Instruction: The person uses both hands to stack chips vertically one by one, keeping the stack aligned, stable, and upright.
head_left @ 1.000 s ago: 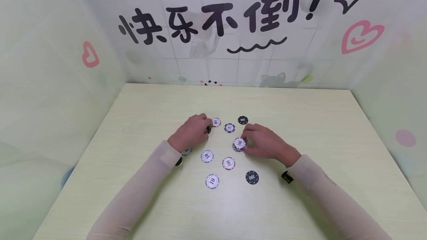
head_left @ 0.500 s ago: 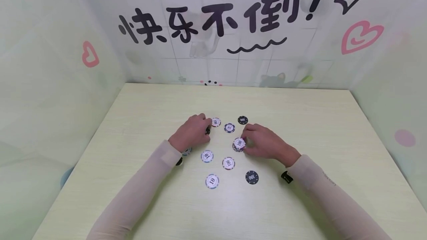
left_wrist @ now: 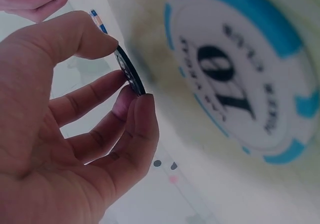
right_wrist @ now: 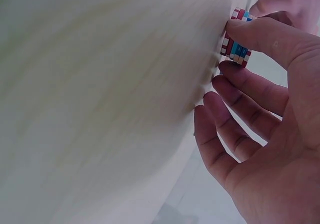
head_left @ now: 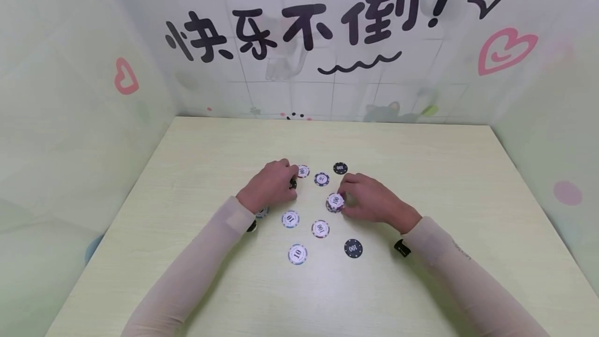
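Black poker chip point(left_wrist: 131, 71) is lying between the thumb point(left_wrist: 92, 37) and fingertips point(left_wrist: 145, 107) of the left hand point(head_left: 270, 183), whose narrow grip is pinching its edge. The right hand point(head_left: 372, 199) is pinching a poker-chip stack point(head_left: 335, 202) on the tabletop point(head_left: 224, 160) between thumb and index finger point(right_wrist: 255, 87).

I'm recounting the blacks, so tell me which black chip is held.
The black chip pinched by the left hand; the far black and near black lie flat on the table, untouched.
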### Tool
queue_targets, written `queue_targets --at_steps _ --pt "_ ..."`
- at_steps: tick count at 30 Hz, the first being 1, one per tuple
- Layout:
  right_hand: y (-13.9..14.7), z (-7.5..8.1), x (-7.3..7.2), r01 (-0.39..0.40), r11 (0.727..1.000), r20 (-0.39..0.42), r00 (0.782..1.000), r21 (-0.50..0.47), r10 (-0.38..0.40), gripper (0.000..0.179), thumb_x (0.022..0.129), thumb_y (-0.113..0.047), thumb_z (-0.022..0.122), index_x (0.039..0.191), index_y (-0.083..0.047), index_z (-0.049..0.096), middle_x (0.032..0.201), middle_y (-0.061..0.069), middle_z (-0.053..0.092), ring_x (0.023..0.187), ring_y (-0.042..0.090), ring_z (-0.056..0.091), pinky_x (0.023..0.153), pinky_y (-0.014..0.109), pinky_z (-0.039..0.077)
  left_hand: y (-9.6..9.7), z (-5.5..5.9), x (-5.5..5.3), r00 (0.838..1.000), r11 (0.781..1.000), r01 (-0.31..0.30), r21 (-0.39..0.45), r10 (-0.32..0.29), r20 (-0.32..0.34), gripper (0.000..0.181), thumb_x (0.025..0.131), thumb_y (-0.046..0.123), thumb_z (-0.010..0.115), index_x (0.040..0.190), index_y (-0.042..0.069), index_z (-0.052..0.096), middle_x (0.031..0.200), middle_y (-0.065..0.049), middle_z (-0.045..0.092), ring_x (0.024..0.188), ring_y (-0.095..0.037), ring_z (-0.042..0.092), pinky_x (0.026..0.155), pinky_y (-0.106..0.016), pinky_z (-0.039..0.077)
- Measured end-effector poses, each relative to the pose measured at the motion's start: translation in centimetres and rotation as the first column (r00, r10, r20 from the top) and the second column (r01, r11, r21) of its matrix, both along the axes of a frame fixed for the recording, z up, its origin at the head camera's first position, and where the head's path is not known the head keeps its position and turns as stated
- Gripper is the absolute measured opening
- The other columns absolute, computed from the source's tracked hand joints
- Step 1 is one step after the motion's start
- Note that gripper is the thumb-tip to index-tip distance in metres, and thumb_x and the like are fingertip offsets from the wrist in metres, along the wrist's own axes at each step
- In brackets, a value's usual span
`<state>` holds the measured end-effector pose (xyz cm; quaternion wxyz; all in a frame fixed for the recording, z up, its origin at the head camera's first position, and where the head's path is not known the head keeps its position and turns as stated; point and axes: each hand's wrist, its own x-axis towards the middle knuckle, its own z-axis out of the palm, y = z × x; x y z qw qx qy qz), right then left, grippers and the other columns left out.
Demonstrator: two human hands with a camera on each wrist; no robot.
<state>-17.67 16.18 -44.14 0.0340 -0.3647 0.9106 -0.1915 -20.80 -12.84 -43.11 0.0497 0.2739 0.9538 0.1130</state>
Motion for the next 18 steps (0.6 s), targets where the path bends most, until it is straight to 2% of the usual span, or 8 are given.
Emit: queue_targets --at_steps 11,18 --pt "0.0 0.0 -0.1 -0.004 1.0 -0.005 1.0 0.013 0.004 0.025 0.091 -0.012 0.084 0.115 -0.004 0.08 0.117 0.006 0.07 0.106 0.026 0.066 0.096 0.044 0.057 1.0 0.7 0.3 0.999 0.999 0.044 0.005 -0.044 0.009 0.028 0.087 0.01 0.076 0.113 0.004 0.074 0.097 -0.009 0.062 0.08 -0.022 0.056 0.069 -0.031 0.048" --pt "-0.2 0.3 -0.1 0.017 1.0 0.032 0.999 0.021 -0.017 0.027 0.092 -0.014 0.084 0.116 -0.004 0.08 0.119 0.007 0.07 0.108 0.027 0.066 0.098 0.044 0.057 1.9 0.9 0.5 0.997 0.997 0.078 0.008 -0.078 0.008 0.026 0.087 0.013 0.078 0.111 0.005 0.073 0.098 -0.008 0.062 0.082 -0.021 0.057 0.072 -0.032 0.05"
